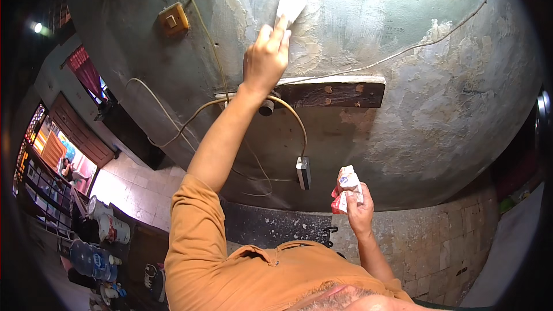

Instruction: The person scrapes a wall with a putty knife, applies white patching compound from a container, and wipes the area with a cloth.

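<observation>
My left hand (265,62) is raised to the wall (345,29), its fingers closed around the handle of a putty knife. The putty knife's wide, pale blade (292,4) points upward, its tip at the wall's rough, patched surface; whether it presses on the plaster I cannot tell. Lower down, at the right, my right hand (360,210) is closed on a crumpled white-and-red packet (349,183). The packet is held upright in front of my body, apart from the wall. Its opening and contents are not visible.
A dark wooden board (340,95) is fixed to the wall below my left hand. Loose cables hang around a yellowed switch (174,20) and a power strip (303,173). Left, on the floor side, are buckets (114,228) and a water jug (89,260); a person (70,170) sits beyond a doorway.
</observation>
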Demonstrator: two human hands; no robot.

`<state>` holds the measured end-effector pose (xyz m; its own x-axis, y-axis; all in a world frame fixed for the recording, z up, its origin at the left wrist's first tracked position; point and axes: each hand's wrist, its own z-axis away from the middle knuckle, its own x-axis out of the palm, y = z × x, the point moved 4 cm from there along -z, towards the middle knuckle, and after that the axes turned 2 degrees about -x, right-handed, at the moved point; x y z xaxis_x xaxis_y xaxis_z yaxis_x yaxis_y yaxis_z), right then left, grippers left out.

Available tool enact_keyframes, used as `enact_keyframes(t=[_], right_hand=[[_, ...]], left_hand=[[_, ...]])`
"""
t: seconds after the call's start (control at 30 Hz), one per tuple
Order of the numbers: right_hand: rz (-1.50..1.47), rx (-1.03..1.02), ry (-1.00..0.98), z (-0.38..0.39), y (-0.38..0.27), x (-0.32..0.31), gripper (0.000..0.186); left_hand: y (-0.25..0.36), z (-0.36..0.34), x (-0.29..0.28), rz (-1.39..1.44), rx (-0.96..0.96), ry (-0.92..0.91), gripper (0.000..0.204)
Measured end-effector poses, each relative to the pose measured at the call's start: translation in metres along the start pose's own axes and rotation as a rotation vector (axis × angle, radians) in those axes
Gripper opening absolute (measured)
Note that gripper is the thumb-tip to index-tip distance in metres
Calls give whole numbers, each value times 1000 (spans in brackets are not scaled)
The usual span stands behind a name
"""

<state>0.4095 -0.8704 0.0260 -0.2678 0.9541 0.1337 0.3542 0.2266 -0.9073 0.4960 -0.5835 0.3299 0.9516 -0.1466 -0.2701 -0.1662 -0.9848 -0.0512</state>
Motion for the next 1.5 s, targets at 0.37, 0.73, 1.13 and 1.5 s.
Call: enact_keyframes(t=[0.37,0.73,1.13,1.5], right_hand=[[-6,23,-22,-4,-7,5,20],[28,45,22,2,9,-8,21],[48,3,4,1,8,-11,23],[-62,54,8,-1,-15,-6,19]], left_hand=[[6,-6,10,-43,-97,-77,38],[17,-28,12,-52,-106,-29,39],[29,-62,8,-12,-119,-22,36],[40,-85,5,125,-107,47,36]])
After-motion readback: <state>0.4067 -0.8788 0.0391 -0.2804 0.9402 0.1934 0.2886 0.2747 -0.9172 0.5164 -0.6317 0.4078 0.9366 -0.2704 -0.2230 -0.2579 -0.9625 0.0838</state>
